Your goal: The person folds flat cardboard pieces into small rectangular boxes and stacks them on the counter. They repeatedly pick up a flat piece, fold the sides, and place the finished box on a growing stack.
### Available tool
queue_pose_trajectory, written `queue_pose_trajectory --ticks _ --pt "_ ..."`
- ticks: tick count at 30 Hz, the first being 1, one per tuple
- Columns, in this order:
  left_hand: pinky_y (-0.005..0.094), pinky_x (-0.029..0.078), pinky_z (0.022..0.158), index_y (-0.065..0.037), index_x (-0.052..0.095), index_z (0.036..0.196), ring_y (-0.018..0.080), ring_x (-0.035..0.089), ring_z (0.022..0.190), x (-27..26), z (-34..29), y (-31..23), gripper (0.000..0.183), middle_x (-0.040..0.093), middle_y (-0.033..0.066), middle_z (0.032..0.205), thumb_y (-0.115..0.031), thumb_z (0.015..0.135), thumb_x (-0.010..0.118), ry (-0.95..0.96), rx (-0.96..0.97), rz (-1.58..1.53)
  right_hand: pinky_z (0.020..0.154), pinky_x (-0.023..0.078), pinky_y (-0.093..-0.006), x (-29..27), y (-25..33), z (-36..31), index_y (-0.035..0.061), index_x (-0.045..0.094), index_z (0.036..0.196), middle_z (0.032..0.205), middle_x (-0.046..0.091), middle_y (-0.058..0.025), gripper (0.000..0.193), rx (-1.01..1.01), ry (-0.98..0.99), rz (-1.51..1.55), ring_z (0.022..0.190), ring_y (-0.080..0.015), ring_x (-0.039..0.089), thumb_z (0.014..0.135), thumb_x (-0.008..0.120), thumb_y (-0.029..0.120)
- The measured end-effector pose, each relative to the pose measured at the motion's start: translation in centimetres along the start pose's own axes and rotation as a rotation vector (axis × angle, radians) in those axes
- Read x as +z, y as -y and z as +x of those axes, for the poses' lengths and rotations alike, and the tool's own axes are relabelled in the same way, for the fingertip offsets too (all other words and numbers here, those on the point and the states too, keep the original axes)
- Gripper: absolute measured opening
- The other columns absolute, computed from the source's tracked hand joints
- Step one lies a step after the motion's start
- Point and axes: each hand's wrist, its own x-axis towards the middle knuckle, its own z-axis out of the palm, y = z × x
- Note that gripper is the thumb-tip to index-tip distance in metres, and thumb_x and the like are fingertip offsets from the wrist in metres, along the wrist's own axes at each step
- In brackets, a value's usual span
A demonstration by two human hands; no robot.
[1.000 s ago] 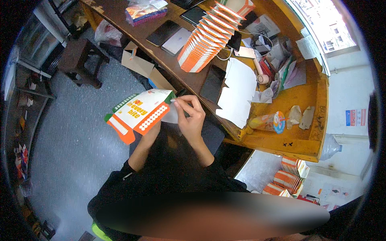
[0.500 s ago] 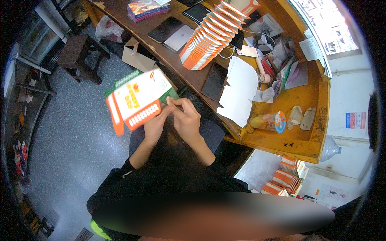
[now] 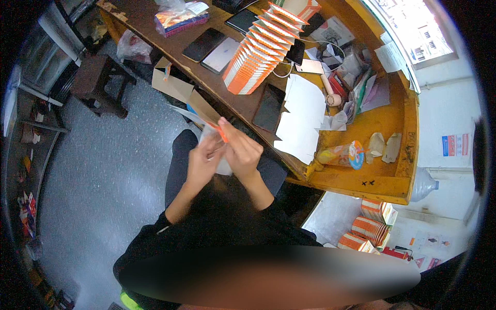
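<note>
Both my hands hold a printed cardboard carton (image 3: 221, 134) above my lap, just off the table's front edge. It is seen nearly edge-on, with a white panel and an orange edge showing. My left hand (image 3: 202, 164) is closed on its lower part, fingers partly blurred. Pressed against the orange edge from the right are the fingers of my right hand (image 3: 243, 155). On the table (image 3: 147, 33), a tall leaning stack of orange-and-white cartons (image 3: 253, 57) stands beyond my hands.
Phones lie around the stack, including a black one (image 3: 268, 107) near the edge. White cut paper (image 3: 299, 121) and a lidded drink cup (image 3: 343, 155) are on the right. An open cardboard box (image 3: 173, 87) sits below the table. A brown stool (image 3: 101, 82) stands left.
The carton has turned from showing its broad printed face to nearly edge-on, and has come closer to my body. My right hand has shifted its grip to the orange edge.
</note>
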Motion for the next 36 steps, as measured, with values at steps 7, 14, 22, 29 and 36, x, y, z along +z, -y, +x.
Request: queue_pose_trajectory --ticks 7,14,22,29,36 --pt "0.0313 0.055 0.083 0.000 0.048 0.128 0.0173 0.064 0.101 -2.5 -0.5 -3.8 0.037 0.064 0.0114 0.115 -0.018 0.097 0.057 -0.413 -0.171 -0.609 0.084 0.054 -0.0328 0.1 -0.7 -1.3 0.0024 0.066 0.110 0.109 0.068 -0.0096 0.033 -0.106 0.259 -0.067 0.098 -0.0230 0.067 0.078 0.058 0.007" --pt "0.0233 0.053 0.076 0.004 0.067 0.092 0.0115 0.066 0.081 -3.7 -0.1 -2.7 0.012 0.070 0.0116 0.090 0.000 0.083 0.072 -0.475 -0.013 -0.413 0.065 0.055 -0.0296 -0.4 -0.8 -1.5 0.0042 0.072 0.093 0.093 0.071 -0.0096 0.015 0.348 0.131 0.226 0.076 -0.0198 0.069 0.080 0.067 0.001" --pt "0.0244 0.053 0.071 0.003 0.072 0.088 0.0130 0.069 0.079 -0.1 -0.6 -2.0 0.008 0.073 0.0104 0.084 0.003 0.081 0.070 -0.672 0.272 0.097 0.063 0.045 -0.0218 0.3 2.1 -0.8 -0.0035 0.072 0.091 0.084 0.067 -0.0069 0.012 0.649 -0.023 0.411 0.072 -0.0096 0.059 0.082 0.073 0.003" --pt "0.0238 0.049 0.066 0.002 0.072 0.085 0.0107 0.063 0.071 -1.0 -0.7 -2.1 0.008 0.070 0.0073 0.079 0.006 0.082 0.065 -0.565 0.273 -0.036 0.068 0.047 -0.0245 0.0 2.3 -0.9 -0.0004 0.074 0.094 0.083 0.064 -0.0072 0.014 0.563 0.024 0.401 0.076 -0.0135 0.060 0.081 0.071 0.001" --pt "0.0218 0.046 0.064 0.003 0.071 0.081 0.0077 0.060 0.068 -1.4 -0.9 -1.9 0.007 0.069 0.0027 0.077 0.007 0.076 0.068 -0.603 0.135 -0.285 0.061 0.050 -0.0302 -0.1 2.2 -1.1 0.0088 0.076 0.092 0.078 0.063 -0.0067 0.018 0.354 0.057 0.312 0.068 -0.0214 0.062 0.075 0.074 0.003"
